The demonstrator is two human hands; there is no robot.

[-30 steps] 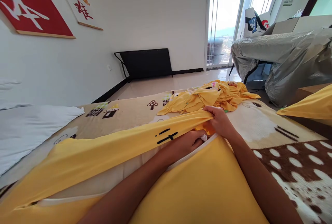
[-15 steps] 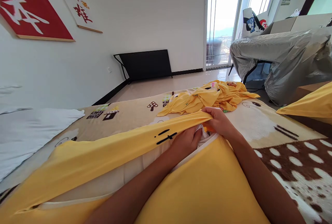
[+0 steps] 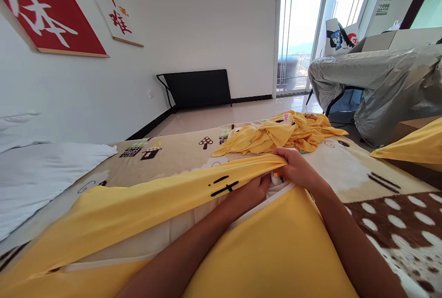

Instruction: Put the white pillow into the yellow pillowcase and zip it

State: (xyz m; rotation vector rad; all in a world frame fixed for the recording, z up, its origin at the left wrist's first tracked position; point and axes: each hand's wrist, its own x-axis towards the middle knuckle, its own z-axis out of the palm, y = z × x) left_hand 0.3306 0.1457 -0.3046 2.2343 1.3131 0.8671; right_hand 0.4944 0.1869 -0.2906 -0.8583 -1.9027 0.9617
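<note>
A large yellow pillow cover point(image 3: 269, 247) lies before me, its long opening edged in white. Inside it shows a white inner pillow point(image 3: 183, 224). My left hand point(image 3: 253, 191) reaches into the opening near the far right corner, closed on the white fabric there; its fingertips are partly hidden. Just beyond it, my right hand point(image 3: 299, 167) pinches the upper yellow edge at that corner and holds it up. The raised flap point(image 3: 155, 194), with black printed strokes, stretches from there toward the lower left.
A patterned blanket point(image 3: 179, 150) lies beneath, with crumpled yellow cloth point(image 3: 286, 130) farther back. A white pillow point(image 3: 51, 169) is at left, more yellow fabric point(image 3: 414, 143) at right. Behind stand a folded black frame point(image 3: 198, 90) and a plastic-covered table point(image 3: 376, 65).
My left hand has slid slightly farther into the corner, so less of its fingers shows. The right hand keeps its pinch on the edge. The view has shifted a little.
</note>
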